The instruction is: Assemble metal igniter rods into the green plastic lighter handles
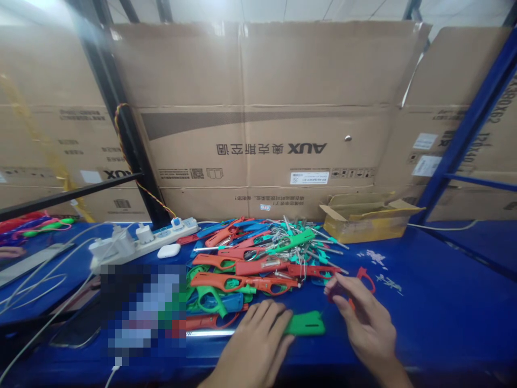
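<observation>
My left hand [258, 337] lies over the front part of a green plastic lighter casing [306, 323], its fingers closed round it near the table's front edge. To the right, my right hand [365, 318] is raised with thumb and fingertips close together around a small reddish part [332, 293], partly hidden by the fingers. Behind that hand rests a red trigger-guard piece [367, 280]. A heap of orange, red, green and blue lighter casings [218, 282] spreads behind and left of my hands, with metal tubes and wires [297, 240] at its back.
An open yellow-taped carton [367, 226] stands at the back right. Small loose pieces [375, 257] lie in front of it. A white power strip [161, 237] with chargers, a white case [168, 251] and cables occupy the left. Cardboard [262, 70] walls the back.
</observation>
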A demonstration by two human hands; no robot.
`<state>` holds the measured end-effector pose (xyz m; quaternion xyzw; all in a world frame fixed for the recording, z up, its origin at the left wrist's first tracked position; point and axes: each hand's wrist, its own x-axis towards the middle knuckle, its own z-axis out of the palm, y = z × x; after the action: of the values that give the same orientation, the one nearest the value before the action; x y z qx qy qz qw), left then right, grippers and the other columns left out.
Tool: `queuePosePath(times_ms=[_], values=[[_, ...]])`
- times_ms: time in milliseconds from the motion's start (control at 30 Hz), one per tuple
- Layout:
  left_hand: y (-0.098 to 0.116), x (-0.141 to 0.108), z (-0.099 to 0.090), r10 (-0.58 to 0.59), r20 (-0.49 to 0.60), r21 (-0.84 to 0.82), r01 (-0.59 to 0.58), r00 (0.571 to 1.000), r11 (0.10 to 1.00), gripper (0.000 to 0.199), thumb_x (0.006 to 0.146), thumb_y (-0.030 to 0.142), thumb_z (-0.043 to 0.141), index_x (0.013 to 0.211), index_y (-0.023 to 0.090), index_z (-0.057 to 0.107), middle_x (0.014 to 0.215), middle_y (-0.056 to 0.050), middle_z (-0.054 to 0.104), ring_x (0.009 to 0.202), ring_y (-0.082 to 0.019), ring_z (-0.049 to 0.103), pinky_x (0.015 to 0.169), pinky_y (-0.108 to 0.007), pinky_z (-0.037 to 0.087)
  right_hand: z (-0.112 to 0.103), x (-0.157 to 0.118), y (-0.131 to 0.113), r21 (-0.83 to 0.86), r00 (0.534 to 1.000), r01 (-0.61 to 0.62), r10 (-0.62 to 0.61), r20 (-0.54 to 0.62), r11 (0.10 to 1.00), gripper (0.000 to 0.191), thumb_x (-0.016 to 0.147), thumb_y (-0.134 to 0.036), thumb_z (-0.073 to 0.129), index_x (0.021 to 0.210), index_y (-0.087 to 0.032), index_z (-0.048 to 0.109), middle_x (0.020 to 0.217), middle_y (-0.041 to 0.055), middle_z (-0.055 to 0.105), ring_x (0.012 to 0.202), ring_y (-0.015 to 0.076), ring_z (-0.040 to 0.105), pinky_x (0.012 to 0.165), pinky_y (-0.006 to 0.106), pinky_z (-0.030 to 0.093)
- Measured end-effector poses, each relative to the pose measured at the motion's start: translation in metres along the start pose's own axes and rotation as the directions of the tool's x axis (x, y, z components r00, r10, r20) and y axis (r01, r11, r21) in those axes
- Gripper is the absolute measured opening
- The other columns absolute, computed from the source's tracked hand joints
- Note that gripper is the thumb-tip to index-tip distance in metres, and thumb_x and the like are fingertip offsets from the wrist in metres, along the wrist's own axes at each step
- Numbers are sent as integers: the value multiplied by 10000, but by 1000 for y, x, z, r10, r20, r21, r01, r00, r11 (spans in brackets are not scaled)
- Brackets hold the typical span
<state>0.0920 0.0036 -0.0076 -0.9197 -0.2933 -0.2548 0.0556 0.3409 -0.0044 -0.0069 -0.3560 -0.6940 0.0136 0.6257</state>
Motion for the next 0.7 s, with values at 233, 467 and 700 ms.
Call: queuePosePath(times_ms=[233, 467, 700], values=[[0, 1, 0, 3, -5, 9, -3, 1000, 1000, 319, 1082, 299, 456, 1353, 171, 566, 1242, -86, 684, 1131, -285, 649, 976, -447, 570, 0, -1, -1, 18, 999, -29, 30, -27, 999, 429, 988, -74, 564, 1360, -277, 632, 1032, 54, 715, 827, 168, 703, 730, 286, 617], [0, 1, -1, 1, -11, 10, -1, 1000, 1000, 313, 1084, 309, 453, 1343, 177, 570, 1228, -81, 688, 1121, -277, 650, 965, -438, 574, -1, -3, 5, 24, 998, -28, 29, -51, 999, 327, 975, -137, 629, 1279, -254, 659, 1005, 75, 688, 881, 204, 690, 725, 327, 607], [0, 1, 0, -3, 3, -3, 3, 1000, 1000, 315, 1079, 294, 459, 1350, 171, 561, 1236, -86, 682, 1120, -290, 649, 971, -451, 572, 4, -1, -4, 36, 993, -85, 88, -75, 996, 353, 1001, -126, 577, 1323, -263, 623, 1011, 47, 725, 808, 155, 710, 720, 269, 624]])
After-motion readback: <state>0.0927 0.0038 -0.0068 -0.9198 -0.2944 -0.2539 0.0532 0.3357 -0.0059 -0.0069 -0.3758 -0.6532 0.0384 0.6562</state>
